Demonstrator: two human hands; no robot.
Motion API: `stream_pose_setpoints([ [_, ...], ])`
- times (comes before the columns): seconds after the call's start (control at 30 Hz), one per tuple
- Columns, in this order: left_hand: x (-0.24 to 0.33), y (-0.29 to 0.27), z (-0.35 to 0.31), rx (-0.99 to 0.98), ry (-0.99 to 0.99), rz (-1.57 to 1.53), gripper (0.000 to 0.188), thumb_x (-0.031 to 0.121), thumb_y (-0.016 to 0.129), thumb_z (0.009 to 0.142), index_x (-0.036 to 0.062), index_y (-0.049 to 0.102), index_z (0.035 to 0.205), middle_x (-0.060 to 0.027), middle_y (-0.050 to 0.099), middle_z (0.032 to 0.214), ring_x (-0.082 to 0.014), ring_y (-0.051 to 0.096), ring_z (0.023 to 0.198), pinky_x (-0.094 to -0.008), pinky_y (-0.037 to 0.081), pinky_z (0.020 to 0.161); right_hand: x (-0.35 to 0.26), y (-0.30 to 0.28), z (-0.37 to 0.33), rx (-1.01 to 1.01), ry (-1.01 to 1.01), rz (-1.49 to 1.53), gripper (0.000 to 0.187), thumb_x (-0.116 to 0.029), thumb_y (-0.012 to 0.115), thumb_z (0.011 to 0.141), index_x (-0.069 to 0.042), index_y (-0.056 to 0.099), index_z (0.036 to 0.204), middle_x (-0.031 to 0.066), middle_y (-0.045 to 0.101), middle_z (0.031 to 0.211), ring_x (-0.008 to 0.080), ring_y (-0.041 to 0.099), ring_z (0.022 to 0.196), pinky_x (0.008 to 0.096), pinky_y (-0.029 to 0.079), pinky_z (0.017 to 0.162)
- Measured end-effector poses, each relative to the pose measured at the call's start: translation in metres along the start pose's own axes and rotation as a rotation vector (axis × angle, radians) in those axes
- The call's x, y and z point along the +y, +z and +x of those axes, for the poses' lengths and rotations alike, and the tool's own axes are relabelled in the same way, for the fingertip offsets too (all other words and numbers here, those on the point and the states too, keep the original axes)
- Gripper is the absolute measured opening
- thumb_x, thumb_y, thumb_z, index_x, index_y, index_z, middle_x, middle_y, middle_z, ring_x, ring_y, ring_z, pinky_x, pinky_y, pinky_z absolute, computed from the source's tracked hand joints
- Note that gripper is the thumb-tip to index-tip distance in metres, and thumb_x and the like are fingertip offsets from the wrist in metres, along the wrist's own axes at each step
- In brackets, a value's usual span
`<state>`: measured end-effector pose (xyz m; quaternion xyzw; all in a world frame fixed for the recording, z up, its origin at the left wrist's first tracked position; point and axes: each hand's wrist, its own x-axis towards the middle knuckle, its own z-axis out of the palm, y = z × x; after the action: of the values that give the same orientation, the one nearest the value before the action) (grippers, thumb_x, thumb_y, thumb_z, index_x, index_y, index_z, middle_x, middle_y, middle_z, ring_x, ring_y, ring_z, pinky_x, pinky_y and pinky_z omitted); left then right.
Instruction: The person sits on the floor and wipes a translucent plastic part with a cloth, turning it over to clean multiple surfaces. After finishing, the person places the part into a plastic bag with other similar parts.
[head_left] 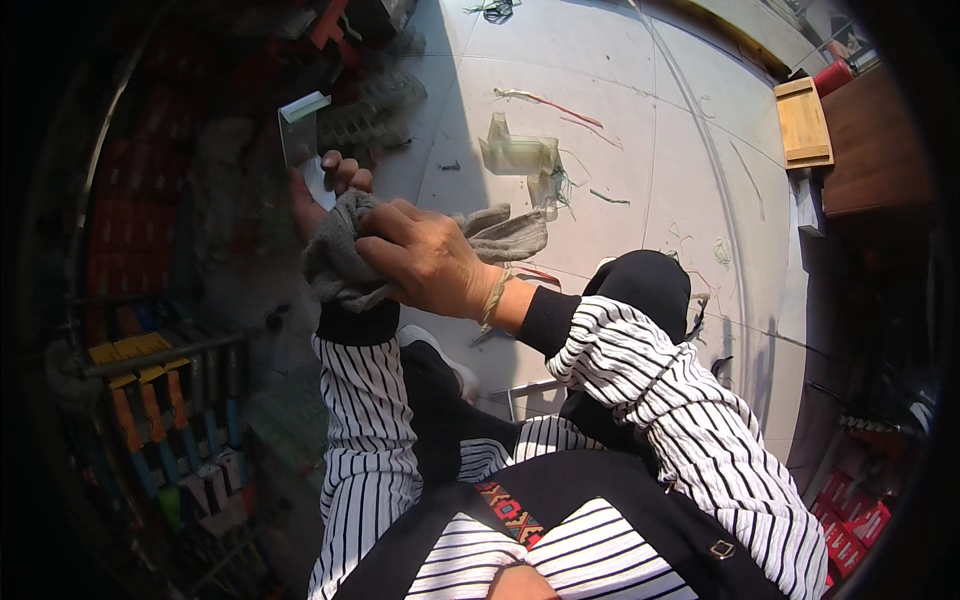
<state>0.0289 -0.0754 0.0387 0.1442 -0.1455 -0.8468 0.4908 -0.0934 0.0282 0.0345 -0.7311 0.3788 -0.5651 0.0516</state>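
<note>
The person's right grip (425, 250) clenches grey knitted cloth (342, 262); the left grip (346, 178) curls round a clear, flat, plastic-looking piece (299, 138).

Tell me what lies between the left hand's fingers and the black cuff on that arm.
In the head view, bunched grey cloth lies between the left hand and the black cuff, with the right hand clutching it.

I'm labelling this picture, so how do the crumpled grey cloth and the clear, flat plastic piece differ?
The crumpled grey cloth is opaque and bunched in folds; the clear, flat plastic piece is see-through, with a pale far end. The right hand grips the cloth; the left hand holds the plastic piece. Both are hand-held.
</note>
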Motion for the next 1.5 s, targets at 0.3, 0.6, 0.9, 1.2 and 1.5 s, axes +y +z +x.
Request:
stream_pose_setpoints([
  [0.3, 0.028, 0.017, -0.017, -0.100, 0.195, -0.016, 0.020, 0.018, 0.051, 0.093, -0.0002, 0.042, 0.095, -0.0059, 0.040, 0.083, -0.0148, 0.039, 0.068, -0.0266, 0.037, 0.061, 0.024, -0.005, -0.003, -0.060, 0.810, -0.020, 0.047, -0.013, 0.071, 0.076, -0.005, 0.043, 0.114, 0.0173, 0.055, 0.109, 0.0407, 0.060, 0.090, 0.0418, 0.051, 0.078],
  [0.6, -0.020, 0.030, -0.029, -0.048, 0.142, 0.295, 0.060, 0.048, 0.032, 0.099, -0.0010, 0.041, 0.133, -0.0153, 0.048, 0.132, -0.0263, 0.049, 0.120, -0.0378, 0.036, 0.106, -0.004, -0.005, 0.016, -0.064, 0.277, 0.174, 0.034, -0.024, 0.068, 0.082, -0.006, 0.061, 0.110, 0.0154, 0.050, 0.114, 0.0352, 0.059, 0.100, 0.0383, 0.051, 0.082],
  [0.9, -0.074, 0.036, -0.022, 0.129, 0.261, 0.610, 0.055, 0.048, 0.032, 0.100, 0.0058, 0.041, 0.133, -0.0065, 0.050, 0.131, -0.0185, 0.047, 0.120, -0.0316, 0.037, 0.104, 0.034, -0.007, 0.018, 0.218, 0.473, -0.001, 0.019, -0.015, 0.057, 0.085, -0.007, 0.059, 0.103, 0.0156, 0.054, 0.098, 0.0358, 0.062, 0.083, 0.0406, 0.051, 0.072],
  [1.2, -0.046, 0.032, -0.022, 0.056, 0.121, 0.378, 0.058, 0.049, 0.039, 0.097, 0.0023, 0.042, 0.131, -0.0131, 0.052, 0.128, -0.0241, 0.048, 0.123, -0.0378, 0.033, 0.108, 0.003, -0.008, 0.012, -0.034, 0.422, 0.024, 0.022, -0.012, 0.063, 0.078, -0.006, 0.055, 0.097, 0.0154, 0.055, 0.094, 0.0384, 0.059, 0.076, 0.0438, 0.050, 0.062],
  [1.5, -0.020, 0.026, -0.012, 0.236, 0.344, 0.246, 0.041, 0.028, 0.052, 0.095, -0.0010, 0.043, 0.122, -0.0148, 0.054, 0.115, -0.0273, 0.054, 0.112, -0.0383, 0.045, 0.101, -0.017, -0.005, -0.006, 0.020, 0.128, -0.029, 0.026, -0.013, 0.070, 0.074, -0.005, 0.059, 0.096, 0.0124, 0.053, 0.090, 0.0292, 0.062, 0.066, 0.0360, 0.052, 0.055],
])
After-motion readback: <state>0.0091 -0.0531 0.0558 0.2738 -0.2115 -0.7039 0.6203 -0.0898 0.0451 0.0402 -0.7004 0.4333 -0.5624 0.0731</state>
